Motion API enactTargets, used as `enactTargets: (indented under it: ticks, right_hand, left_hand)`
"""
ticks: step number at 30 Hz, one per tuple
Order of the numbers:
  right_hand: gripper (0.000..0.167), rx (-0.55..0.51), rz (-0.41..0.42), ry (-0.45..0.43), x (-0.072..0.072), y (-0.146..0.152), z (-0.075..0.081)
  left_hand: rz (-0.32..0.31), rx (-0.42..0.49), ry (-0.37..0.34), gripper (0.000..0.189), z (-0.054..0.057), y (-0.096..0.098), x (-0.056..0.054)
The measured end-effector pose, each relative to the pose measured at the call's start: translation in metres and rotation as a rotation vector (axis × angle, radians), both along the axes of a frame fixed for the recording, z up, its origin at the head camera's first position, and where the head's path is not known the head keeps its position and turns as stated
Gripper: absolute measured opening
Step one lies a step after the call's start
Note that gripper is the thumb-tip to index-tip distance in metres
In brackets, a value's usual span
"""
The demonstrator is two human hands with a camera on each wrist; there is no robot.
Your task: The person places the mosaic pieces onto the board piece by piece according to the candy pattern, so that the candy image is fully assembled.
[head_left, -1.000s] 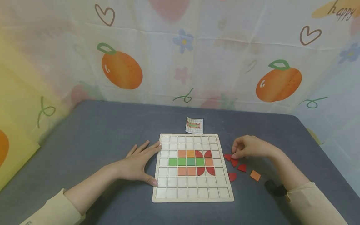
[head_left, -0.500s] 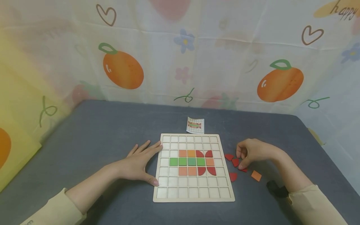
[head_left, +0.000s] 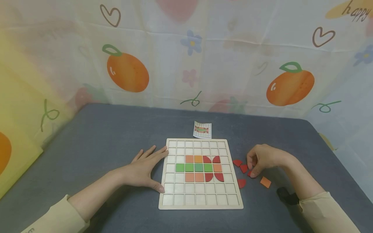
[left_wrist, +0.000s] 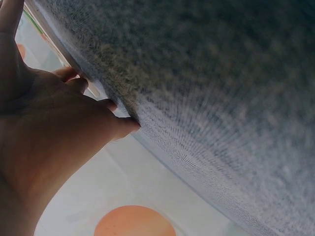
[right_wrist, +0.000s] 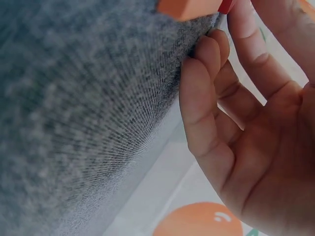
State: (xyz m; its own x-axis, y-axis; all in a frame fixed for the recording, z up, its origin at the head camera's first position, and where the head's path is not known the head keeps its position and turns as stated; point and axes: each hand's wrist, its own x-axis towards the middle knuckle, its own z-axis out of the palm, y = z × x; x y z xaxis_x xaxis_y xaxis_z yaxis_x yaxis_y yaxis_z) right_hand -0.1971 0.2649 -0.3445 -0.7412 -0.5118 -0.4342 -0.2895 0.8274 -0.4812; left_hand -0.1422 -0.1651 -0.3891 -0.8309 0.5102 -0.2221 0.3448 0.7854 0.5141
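A pale wooden grid board (head_left: pixel 201 198) lies on the grey table. In it sit green square tiles (head_left: pixel 189 167), orange square tiles (head_left: pixel 194 177) and red quarter-circle tiles (head_left: pixel 209 177). My left hand (head_left: pixel 141 171) is spread along the board's left side, its thumb and fingertips resting on the frame. Right of the board, my right hand (head_left: pixel 266 159) pinches a red quarter-circle tile (head_left: pixel 249 173) between thumb and fingers, low over the table. Most of that tile is hidden by the fingers; its red edge (right_wrist: pixel 226 6) shows in the right wrist view.
More loose red quarter-circle tiles (head_left: pixel 241 183) lie along the board's right edge. One loose orange square tile (head_left: pixel 265 182) lies below the right hand. Behind the board is a small pattern card (head_left: pixel 202 130). A printed cloth (head_left: pixel 227 64) hangs at the table's back.
My right hand has moved right and toward me, from the two upper loose red tiles to the one beside the orange tile, and its fingers have closed there. My left hand keeps its place.
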Motion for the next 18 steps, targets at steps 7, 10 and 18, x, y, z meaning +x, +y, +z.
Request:
enactTargets:
  ticks: [7, 10, 18]
  right_hand:
    - [0.024, 0.008, -0.012, -0.006, 0.0006, 0.0020, -0.0006]
    - [0.024, 0.007, -0.020, -0.022, 0.0000, 0.0028, -0.0009]
    - [0.025, -0.020, -0.019, -0.056, -0.0015, 0.0050, -0.0009]
  left_hand:
    - [0.004, 0.001, 0.000, 0.123, 0.0004, 0.0001, 0.0008]
    - [0.006, 0.001, 0.001, 0.123, 0.0000, 0.0000, 0.0007]
    - [0.006, 0.005, 0.006, 0.123, -0.0004, 0.0000, 0.0006]
